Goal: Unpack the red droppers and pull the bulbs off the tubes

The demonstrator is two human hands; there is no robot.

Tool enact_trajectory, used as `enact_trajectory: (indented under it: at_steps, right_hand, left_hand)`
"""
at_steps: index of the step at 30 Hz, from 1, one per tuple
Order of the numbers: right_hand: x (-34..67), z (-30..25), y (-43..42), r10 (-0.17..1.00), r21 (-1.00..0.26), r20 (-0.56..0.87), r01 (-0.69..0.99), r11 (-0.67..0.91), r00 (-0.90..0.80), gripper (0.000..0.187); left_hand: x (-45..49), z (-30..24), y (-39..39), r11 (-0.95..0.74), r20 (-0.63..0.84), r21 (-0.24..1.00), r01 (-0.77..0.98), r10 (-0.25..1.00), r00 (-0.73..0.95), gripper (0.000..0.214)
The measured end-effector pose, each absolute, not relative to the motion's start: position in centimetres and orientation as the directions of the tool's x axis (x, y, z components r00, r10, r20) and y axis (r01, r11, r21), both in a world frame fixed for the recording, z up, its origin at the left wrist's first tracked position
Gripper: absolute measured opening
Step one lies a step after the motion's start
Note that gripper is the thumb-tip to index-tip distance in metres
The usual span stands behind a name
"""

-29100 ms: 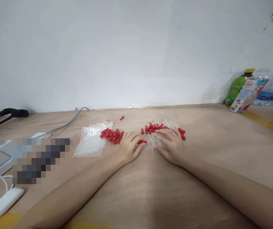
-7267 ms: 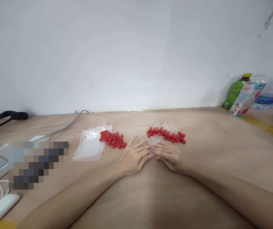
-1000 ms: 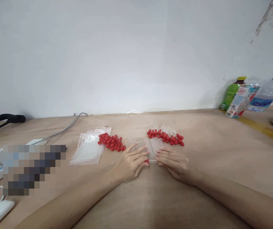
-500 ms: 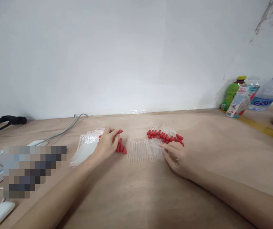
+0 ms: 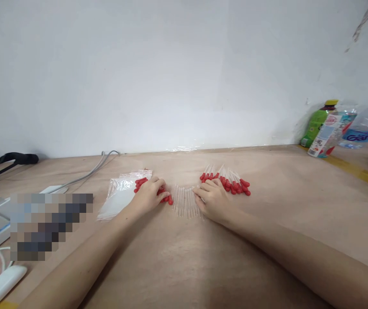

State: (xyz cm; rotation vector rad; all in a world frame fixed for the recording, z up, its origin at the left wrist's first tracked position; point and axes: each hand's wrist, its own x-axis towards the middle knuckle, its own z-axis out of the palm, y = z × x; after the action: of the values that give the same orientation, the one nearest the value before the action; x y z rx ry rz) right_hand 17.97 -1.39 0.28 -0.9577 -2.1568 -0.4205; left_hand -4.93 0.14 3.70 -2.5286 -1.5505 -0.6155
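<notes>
My left hand (image 5: 148, 194) rests over a small pile of red rubber bulbs (image 5: 170, 200), its fingers curled down and closed on one of them, partly hidden. To its right, thin clear glass dropper tubes (image 5: 185, 201) lie side by side in a row. My right hand (image 5: 215, 199) covers the right end of that row, thumb and forefinger pinched at the upper end of a glass tube. Just beyond the right hand lie several droppers (image 5: 235, 183) with red bulbs fitted, tips pointing away from me.
Clear zip bags (image 5: 116, 199) lie left of the bulbs. A grey cable (image 5: 90, 171) runs to a white power strip (image 5: 2, 285) at the left. Bottles (image 5: 319, 124) stand by the wall at the back right, near yellow tape (image 5: 357, 169) on the wooden table (image 5: 184, 266).
My left hand has lowered from holding a red bulb above the pile to reaching into it. My right hand has moved left and over the row of glass tubes.
</notes>
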Motion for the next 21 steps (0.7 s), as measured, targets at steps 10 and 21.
enact_trajectory:
  at_steps: [10, 21]
  right_hand:
    - [17.5, 0.9, -2.9, 0.637, -0.057, 0.569, 0.748, 0.662, -0.52, 0.035]
    - [22.2, 0.3, -3.3, 0.577, -0.13, 0.739, 0.766, 0.629, -0.348, 0.023]
  left_hand:
    - [-4.4, 4.9, -0.3, -0.45, 0.441, 0.122, 0.884, 0.823, 0.358, 0.024]
    - [-2.0, 4.8, -0.2, -0.469, 0.433, 0.212, 0.857, 0.831, 0.348, 0.02]
